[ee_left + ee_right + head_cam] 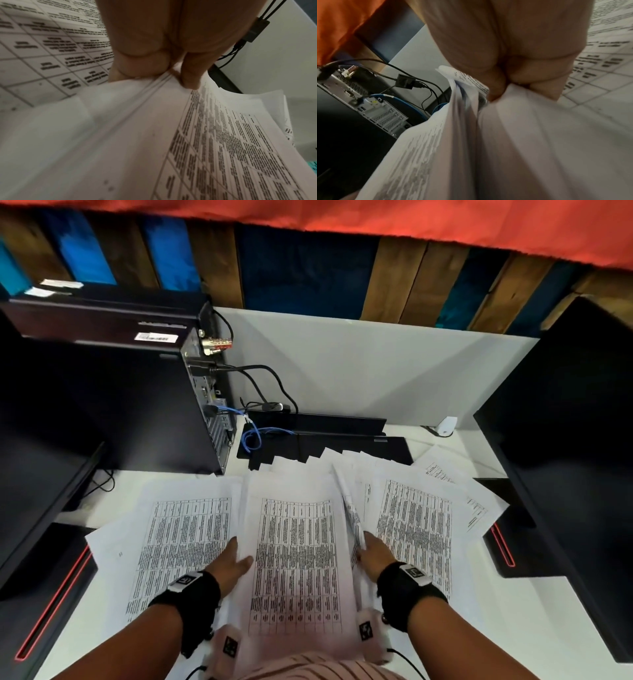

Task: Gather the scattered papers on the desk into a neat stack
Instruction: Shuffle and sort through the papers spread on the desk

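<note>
A bundle of printed table sheets is held up in the middle of the white desk. My left hand grips its left edge, thumb on top; the left wrist view shows the fingers pinching the paper bundle edge. My right hand grips the right edge, and the right wrist view shows the sheets bunched in its fingers. More loose sheets lie flat on the left and fanned on the right, with one further right.
A black computer tower with cables stands at the left rear. A black keyboard lies behind the papers. Dark monitors flank the desk at the left and right. A white partition closes the back.
</note>
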A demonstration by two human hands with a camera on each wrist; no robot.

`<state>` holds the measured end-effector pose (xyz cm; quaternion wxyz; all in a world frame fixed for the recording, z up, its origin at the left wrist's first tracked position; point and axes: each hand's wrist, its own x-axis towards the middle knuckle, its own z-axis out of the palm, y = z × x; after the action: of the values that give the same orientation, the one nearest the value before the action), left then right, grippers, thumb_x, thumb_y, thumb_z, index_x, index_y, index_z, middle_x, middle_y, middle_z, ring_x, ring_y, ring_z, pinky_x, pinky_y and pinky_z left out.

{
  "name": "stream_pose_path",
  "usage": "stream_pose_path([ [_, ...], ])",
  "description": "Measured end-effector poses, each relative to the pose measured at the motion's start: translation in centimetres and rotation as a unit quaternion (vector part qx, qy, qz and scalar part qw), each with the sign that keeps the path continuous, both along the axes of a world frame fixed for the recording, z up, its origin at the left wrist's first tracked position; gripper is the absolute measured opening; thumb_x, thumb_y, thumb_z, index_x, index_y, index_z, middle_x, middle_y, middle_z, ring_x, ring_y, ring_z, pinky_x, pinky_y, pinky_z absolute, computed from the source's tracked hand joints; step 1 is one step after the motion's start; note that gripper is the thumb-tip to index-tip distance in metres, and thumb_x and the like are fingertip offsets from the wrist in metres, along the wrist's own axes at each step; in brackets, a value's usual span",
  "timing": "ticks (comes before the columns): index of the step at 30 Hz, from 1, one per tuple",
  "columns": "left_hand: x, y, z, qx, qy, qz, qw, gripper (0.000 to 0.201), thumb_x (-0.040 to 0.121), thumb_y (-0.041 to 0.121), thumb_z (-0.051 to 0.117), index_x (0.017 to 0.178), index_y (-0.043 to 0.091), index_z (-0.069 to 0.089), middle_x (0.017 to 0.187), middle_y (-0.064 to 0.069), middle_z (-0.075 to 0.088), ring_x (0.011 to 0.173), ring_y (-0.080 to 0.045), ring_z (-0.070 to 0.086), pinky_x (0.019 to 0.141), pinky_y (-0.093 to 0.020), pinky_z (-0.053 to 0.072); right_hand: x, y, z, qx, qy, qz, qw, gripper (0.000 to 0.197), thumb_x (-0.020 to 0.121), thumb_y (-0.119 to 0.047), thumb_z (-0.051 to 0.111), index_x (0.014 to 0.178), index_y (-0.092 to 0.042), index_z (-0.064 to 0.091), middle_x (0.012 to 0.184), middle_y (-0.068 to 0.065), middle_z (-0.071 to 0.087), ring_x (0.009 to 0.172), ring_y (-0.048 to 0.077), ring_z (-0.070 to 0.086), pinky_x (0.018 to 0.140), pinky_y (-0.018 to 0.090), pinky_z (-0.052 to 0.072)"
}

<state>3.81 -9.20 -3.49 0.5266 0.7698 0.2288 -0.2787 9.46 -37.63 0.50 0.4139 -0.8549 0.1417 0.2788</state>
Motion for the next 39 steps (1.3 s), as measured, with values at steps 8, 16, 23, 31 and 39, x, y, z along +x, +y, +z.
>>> stream_pose_path([
  [8, 0.4, -0.3, 0.0, 0.068, 0.021, -0.066, 0.995, 0.052, 0.097, 0.022, 0.044, 0.144, 0.011, 0.026, 0.135, -0.027, 0.049, 0.115, -0.048, 0.053, 0.087, -0.045, 0.051, 0.3, 0.4, -1.2, 0.013, -0.066, -0.222, 0.973, 0.034, 0.093, 0.001, 0.047, 0.127, -0.002, 0.047, 0.118, 0.014, 0.056, 0.116, 0.033, 0.053, 0.096, 0.033, 0.040],
  [16, 0.3, 0.2, -0.6, 0.006, -0.025, -0.023, 0.999, 0.079, 0.086, 0.022, 0.064, 0.148, 0.012, 0.015, 0.149, -0.013, 0.037, 0.131, -0.027, 0.041, 0.112, -0.041, 0.033, 0.9, 0.3, -0.6, -0.015, -0.036, -0.007, 0.999, 0.020, 0.094, -0.009, 0.047, 0.111, -0.012, 0.059, 0.114, 0.004, 0.060, 0.104, 0.019, 0.057, 0.094, 0.027, 0.043],
  [23, -0.1, -0.4, 0.0, 0.047, -0.040, -0.014, 0.998, 0.061, 0.090, 0.005, 0.056, 0.144, 0.009, 0.028, 0.138, -0.016, 0.049, 0.123, -0.028, 0.048, 0.098, -0.032, 0.036, -0.1, -8.5, 0.5, -0.280, -0.039, -0.314, 0.907, 0.074, 0.074, -0.044, 0.072, 0.132, -0.012, 0.039, 0.134, 0.019, 0.044, 0.126, 0.037, 0.042, 0.099, 0.054, 0.038],
  [31, -0.3, -0.5, 0.0, 0.063, -0.046, -0.028, 0.997, 0.060, 0.091, 0.008, 0.055, 0.144, 0.010, 0.027, 0.140, -0.014, 0.047, 0.124, -0.027, 0.047, 0.104, -0.035, 0.036, -0.9, -13.7, -1.5, -0.123, -0.006, -0.298, 0.947, 0.085, 0.060, -0.035, 0.087, 0.125, 0.004, 0.046, 0.125, 0.024, 0.058, 0.108, 0.040, 0.060, 0.088, 0.047, 0.054],
  [39, -0.5, -0.9, 0.7, 0.090, -0.028, -0.036, 0.995, 0.060, 0.092, 0.013, 0.053, 0.144, 0.011, 0.024, 0.142, -0.011, 0.045, 0.125, -0.028, 0.047, 0.104, -0.034, 0.036, -0.3, -11.5, 4.2, -0.181, -0.201, -0.244, 0.931, 0.022, 0.084, -0.017, 0.056, 0.104, -0.010, 0.060, 0.087, 0.017, 0.067, 0.080, 0.036, 0.061, 0.073, 0.038, 0.052],
])
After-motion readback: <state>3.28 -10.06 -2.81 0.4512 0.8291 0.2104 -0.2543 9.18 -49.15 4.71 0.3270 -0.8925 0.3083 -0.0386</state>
